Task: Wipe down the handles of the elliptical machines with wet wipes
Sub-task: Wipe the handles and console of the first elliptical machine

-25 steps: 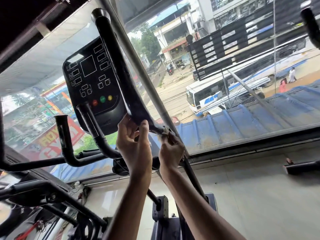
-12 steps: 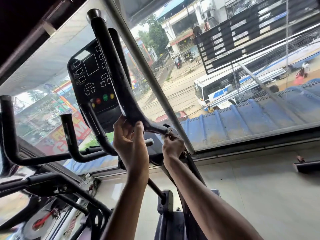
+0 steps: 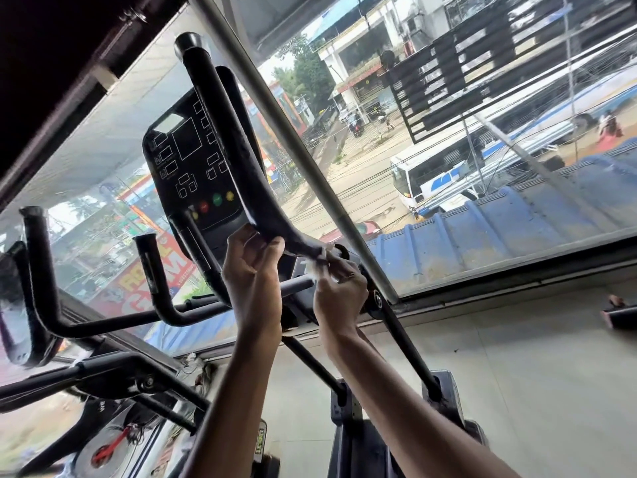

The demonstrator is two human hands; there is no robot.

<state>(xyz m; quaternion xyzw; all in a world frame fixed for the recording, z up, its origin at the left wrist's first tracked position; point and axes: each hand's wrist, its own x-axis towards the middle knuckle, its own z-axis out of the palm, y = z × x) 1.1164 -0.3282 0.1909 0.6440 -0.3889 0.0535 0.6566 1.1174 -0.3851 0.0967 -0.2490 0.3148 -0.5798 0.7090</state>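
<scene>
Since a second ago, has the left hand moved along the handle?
No. The left hand still grips the handle at its bend just below the console; only the camera has shifted.

The floor (image 3: 524,381) is pale, glossy tile running right up to the window wall. An elliptical machine (image 3: 344,408) stands on it in the middle, with a second machine (image 3: 113,369) just to its left. Some dark object (image 3: 620,315) sits at the right edge, too cropped to identify.
</scene>
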